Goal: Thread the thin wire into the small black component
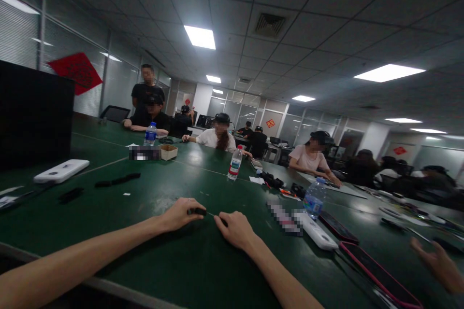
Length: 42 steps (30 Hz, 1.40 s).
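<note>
Along the left side of the green table (195,270), a large black panel (34,111) stands upright behind a white handheld device (61,171) lying flat. To the right of that device lie a dark piece (70,195), a black strip (118,180) and a small white scrap (126,194), each apart from the others. Farther back, a blue-capped bottle (150,134) stands near an open box (168,151). Near the table's middle, the left hand (181,215) has its fingers closed around a short black item (197,211), held just above or at the tabletop; which, cannot be determined. A thin, pale end projects from it towards the right hand (236,228). The right fingers are curled, with the tips beside that end; whether they grip it cannot be told. Beyond stands a red-capped bottle (235,163). Farther right, a large bottle (314,198) stands beside a second white device (319,232), with a red-edged phone (379,270) nearer the viewer. At the right edge, another person's hand (438,261) is partly visible.
</note>
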Available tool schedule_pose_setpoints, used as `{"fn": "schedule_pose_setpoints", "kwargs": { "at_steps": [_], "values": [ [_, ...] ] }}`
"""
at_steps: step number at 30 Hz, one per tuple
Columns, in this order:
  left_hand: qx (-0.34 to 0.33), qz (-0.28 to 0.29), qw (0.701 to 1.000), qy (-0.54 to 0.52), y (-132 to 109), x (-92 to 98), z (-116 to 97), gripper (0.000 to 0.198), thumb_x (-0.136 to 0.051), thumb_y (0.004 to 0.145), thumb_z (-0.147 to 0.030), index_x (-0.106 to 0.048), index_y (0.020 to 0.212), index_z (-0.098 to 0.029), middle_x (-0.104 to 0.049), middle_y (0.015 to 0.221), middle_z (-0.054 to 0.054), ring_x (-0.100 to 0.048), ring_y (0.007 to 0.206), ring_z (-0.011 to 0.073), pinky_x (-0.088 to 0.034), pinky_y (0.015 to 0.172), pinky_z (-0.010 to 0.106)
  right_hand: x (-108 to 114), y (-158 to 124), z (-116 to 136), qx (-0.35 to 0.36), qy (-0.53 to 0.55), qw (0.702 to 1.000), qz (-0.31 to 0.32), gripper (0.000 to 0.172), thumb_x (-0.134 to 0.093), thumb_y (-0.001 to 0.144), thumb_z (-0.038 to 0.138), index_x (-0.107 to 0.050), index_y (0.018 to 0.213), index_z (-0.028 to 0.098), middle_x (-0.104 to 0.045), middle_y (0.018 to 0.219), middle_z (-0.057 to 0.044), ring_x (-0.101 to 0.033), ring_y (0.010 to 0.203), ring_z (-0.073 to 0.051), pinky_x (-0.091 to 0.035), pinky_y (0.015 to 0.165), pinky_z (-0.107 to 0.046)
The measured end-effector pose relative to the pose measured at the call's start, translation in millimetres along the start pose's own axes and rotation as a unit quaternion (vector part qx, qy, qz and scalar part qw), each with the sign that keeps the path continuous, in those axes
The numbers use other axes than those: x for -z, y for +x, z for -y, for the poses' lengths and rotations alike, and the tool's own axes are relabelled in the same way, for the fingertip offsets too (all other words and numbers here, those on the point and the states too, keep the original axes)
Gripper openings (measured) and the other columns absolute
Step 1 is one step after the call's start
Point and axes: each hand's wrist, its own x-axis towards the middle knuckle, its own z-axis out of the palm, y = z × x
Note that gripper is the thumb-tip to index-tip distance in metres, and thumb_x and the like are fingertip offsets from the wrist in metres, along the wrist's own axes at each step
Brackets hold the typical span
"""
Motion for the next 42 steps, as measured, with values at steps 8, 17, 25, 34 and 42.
{"fn": "schedule_pose_setpoints", "kwargs": {
  "at_steps": [8,17,25,34,42],
  "values": [
    [0.014,0.01,1.0,-0.004,-0.2,1.0,-1.3,0.029,-0.063,0.087,-0.035,-0.069,0.112,-0.021,-0.073,0.106,0.005,-0.066,0.087,0.017,-0.05,0.077,0.026,3.3,-2.0,2.0,0.01,0.038,0.999,0.018,0.054,-0.022,0.101,0.05,-0.067,0.09,0.022,-0.072,0.085,-0.004,-0.065,0.073,-0.016,-0.043,0.071,-0.024],
    [-0.016,0.006,1.0,0.026,-0.8,-3.1,4.3,0.026,-0.062,0.088,-0.034,-0.069,0.11,-0.022,-0.071,0.104,0.005,-0.064,0.087,0.0169,-0.049,0.079,0.027,3.5,-2.0,5.2,0.01,0.038,0.999,0.01,0.053,-0.026,0.1,0.052,-0.067,0.087,0.022,-0.07,0.081,-0.003,-0.063,0.067,-0.014,-0.044,0.068,-0.023],
    [-0.042,0.015,0.995,0.089,-0.6,-7.3,7.8,0.027,-0.06,0.089,-0.033,-0.068,0.112,-0.023,-0.069,0.104,0.006,-0.064,0.09,0.0188,-0.049,0.083,0.029,-6.0,1.8,4.0,0.001,0.019,1.0,0.0,0.052,-0.026,0.1,0.051,-0.068,0.086,0.021,-0.07,0.081,-0.005,-0.065,0.071,-0.017,-0.044,0.07,-0.026],
    [-0.025,0.011,0.994,0.103,1.7,-3.0,1.1,0.024,-0.06,0.088,-0.034,-0.069,0.107,-0.022,-0.07,0.097,0.005,-0.064,0.087,0.02,-0.048,0.078,0.028,-0.2,0.9,9.8,-0.01,-0.004,1.0,-0.009,0.045,-0.032,0.099,0.045,-0.066,0.082,0.022,-0.07,0.076,-0.005,-0.064,0.067,-0.017,-0.042,0.067,-0.026],
    [-0.043,0.039,0.992,0.114,2.8,-8.1,-0.4,0.025,-0.06,0.088,-0.031,-0.067,0.111,-0.025,-0.069,0.103,0.005,-0.065,0.092,0.0219,-0.048,0.083,0.03,4.0,8.6,6.1,-0.002,0.033,0.996,-0.083,0.051,-0.025,0.102,0.046,-0.065,0.084,0.022,-0.071,0.081,-0.003,-0.065,0.07,-0.015,-0.039,0.065,-0.023]
  ]
}}
